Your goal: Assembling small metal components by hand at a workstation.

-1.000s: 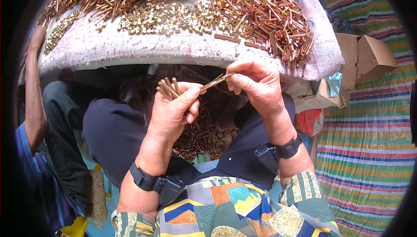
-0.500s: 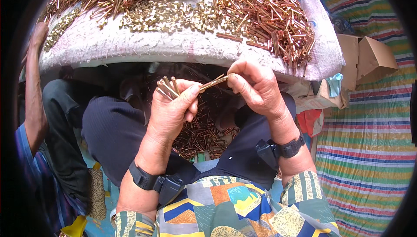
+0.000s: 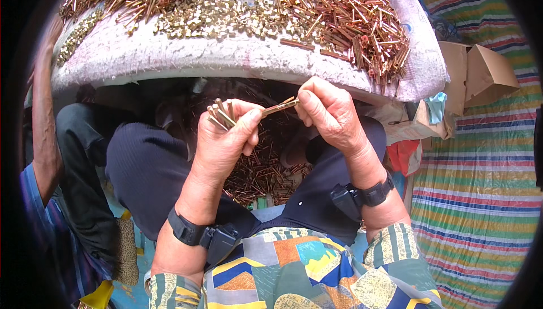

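My left hand (image 3: 223, 139) is closed around a bunch of thin copper-coloured tubes (image 3: 222, 114). Between its thumb and forefinger, one or two more slim tubes (image 3: 277, 108) point out to the right. My right hand (image 3: 331, 114) pinches the far end of these, where small brass-coloured bits show along the metal; just what is under the fingertips is hidden. Both hands hang above my lap, in front of a pale cloth-covered work surface (image 3: 186, 63). On it lie a heap of loose copper-coloured tubes (image 3: 362, 20) and a band of small brass-coloured pieces (image 3: 226, 19).
More tubes (image 3: 260, 179) are scattered below, between my knees. At the left, another person's forearm (image 3: 44, 116) reaches to the work surface. Cardboard boxes (image 3: 489, 74) stand at the right, beside a striped plastic sheet (image 3: 475, 207). A red cloth (image 3: 403, 156) is near my right arm.
My right hand has shifted slightly left, and its fingertips sit a little differently on the tube's end. My left hand has barely moved.
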{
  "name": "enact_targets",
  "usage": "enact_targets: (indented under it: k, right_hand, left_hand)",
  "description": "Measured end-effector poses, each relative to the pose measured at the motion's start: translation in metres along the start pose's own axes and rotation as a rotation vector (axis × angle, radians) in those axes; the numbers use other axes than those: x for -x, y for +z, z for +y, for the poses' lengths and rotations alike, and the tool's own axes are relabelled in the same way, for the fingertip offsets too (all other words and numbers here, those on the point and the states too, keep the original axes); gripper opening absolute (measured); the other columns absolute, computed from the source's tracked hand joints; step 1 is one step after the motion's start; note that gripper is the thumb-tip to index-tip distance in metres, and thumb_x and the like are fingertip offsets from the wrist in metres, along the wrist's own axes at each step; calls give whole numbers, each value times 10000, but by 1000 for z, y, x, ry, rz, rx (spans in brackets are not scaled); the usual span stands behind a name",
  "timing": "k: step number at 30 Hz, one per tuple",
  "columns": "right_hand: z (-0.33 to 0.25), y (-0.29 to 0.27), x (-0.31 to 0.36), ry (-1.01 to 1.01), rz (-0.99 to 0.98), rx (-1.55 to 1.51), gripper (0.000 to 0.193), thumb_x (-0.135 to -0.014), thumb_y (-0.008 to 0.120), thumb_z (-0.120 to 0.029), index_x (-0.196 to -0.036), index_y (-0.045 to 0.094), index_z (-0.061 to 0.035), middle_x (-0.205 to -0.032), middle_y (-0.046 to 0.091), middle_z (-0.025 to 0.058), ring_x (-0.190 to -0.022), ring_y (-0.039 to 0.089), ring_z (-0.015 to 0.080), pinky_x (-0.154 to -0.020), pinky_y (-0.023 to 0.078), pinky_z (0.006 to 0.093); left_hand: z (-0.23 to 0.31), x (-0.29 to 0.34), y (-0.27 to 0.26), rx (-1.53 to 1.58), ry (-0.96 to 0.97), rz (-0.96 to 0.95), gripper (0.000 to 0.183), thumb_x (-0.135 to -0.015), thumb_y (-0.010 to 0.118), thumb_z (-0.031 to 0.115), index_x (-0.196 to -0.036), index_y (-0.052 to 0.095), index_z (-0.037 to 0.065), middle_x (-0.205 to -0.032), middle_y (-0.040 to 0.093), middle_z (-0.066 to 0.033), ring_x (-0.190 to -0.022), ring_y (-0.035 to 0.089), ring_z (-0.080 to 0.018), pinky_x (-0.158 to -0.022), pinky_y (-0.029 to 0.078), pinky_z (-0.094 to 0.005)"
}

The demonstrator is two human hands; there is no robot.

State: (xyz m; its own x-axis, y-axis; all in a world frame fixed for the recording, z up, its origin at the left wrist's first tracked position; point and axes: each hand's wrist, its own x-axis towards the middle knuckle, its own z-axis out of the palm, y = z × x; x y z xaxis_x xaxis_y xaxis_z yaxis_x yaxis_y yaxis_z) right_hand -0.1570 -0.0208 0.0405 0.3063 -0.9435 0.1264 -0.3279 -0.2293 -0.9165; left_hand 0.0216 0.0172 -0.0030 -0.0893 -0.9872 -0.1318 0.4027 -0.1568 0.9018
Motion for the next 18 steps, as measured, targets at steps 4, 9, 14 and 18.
enact_targets:
  k: [4, 9, 14, 18]
  right_hand:
    - [3, -3, 2, -126, 24, 198, 303, -883, 526, -149, -618, 457, -20, -491, 378, -1, -473, 331, 59, -422, 314, 258]
    - [14, 0, 6, 93, 7, -180, 309, -903, 509, -181, -630, 460, -45, -521, 404, -49, -482, 322, 36, -418, 282, 229]
    - [-1, -1, 7, 70, -91, -128, 331, -930, 457, -196, -638, 462, -41, -537, 429, -18, -482, 364, 49, -451, 307, 202]
    - [0, -10, 7, 91, -216, -156, 302, -926, 466, -195, -669, 475, -35, -551, 453, -7, -494, 386, 49, -462, 322, 205]
  left_hand:
    - [1, 3, 5, -36, 8, 15, 115, -837, 595, 120, -839, 613, 6, -525, 514, 6, -406, 423, -40, -363, 311, -165]
    - [2, 3, 6, -133, 97, 5, 85, -839, 590, 87, -841, 613, 5, -546, 542, 7, -425, 455, -26, -367, 341, -163]
    - [4, 2, 3, -120, 65, 21, 89, -839, 591, 91, -842, 613, 4, -547, 541, 6, -427, 457, -28, -371, 344, -164]
    - [5, 3, 1, -119, 61, -23, 97, -836, 597, 102, -839, 614, 6, -553, 542, 6, -436, 464, -29, -376, 351, -166]
